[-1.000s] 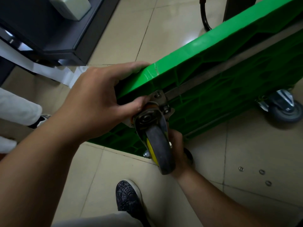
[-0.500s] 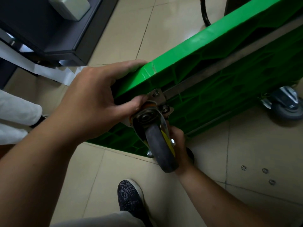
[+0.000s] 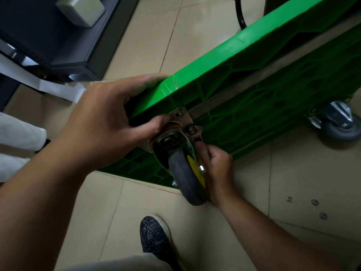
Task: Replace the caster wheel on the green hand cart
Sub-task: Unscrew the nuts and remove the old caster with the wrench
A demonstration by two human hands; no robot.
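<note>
The green hand cart (image 3: 254, 55) is seen tipped up on edge, its ribbed underside turned to the camera. At the cart's near corner the caster wheel (image 3: 183, 178) is found: grey tyre, yellow hub, its metal mounting plate (image 3: 181, 118) set against the cart's underside, with a bolt head visible on it.

The cart's upper rim is gripped by the left hand (image 3: 105, 122). The fingers are curled over the far side of the rim, and the thumb is pressed in against the top of the caster's swivel housing.

The right hand (image 3: 216, 169) is tucked in just beside the wheel, on its yellow-hub side, against the cart's underside. Its fingers are bunched tightly together, tips up at the lower corner of the plate. Whether a nut or bolt is pinched there cannot be told; the fingertips are hidden.

Further along the cart's lower edge, a second caster (image 3: 338, 126) is mounted, grey-wheeled, close to the tiled floor (image 3: 293, 173). Three small metal rings (image 3: 314, 202) are scattered on the tiles below the cart. A dark patterned shoe (image 3: 154, 233) is planted on the floor beneath the cart's near corner.
</note>
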